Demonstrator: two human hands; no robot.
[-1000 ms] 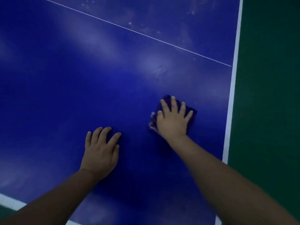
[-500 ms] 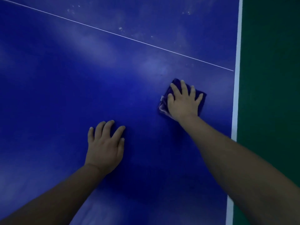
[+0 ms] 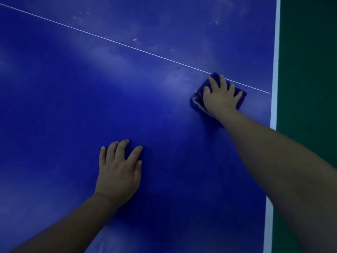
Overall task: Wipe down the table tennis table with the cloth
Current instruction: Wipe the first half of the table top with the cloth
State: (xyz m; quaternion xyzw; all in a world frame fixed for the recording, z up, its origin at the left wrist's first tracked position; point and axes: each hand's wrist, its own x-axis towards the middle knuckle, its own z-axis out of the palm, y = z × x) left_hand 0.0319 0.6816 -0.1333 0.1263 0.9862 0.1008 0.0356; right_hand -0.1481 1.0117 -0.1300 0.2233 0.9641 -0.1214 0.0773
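Cloth [image 3: 193, 103] flat under right hand [image 3: 221, 100] — fingers [image 3: 222, 84] spread, left hand [image 3: 118, 172] on table [image 3: 73, 106]

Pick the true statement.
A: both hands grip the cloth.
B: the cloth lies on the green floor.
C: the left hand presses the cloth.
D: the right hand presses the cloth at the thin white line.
D: the right hand lies spread on the cloth, whose far corner reaches the white line; the left hand rests on bare table.

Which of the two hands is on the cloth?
The right hand, flat on the blue cloth by the thin white line; the left hand rests on bare table.
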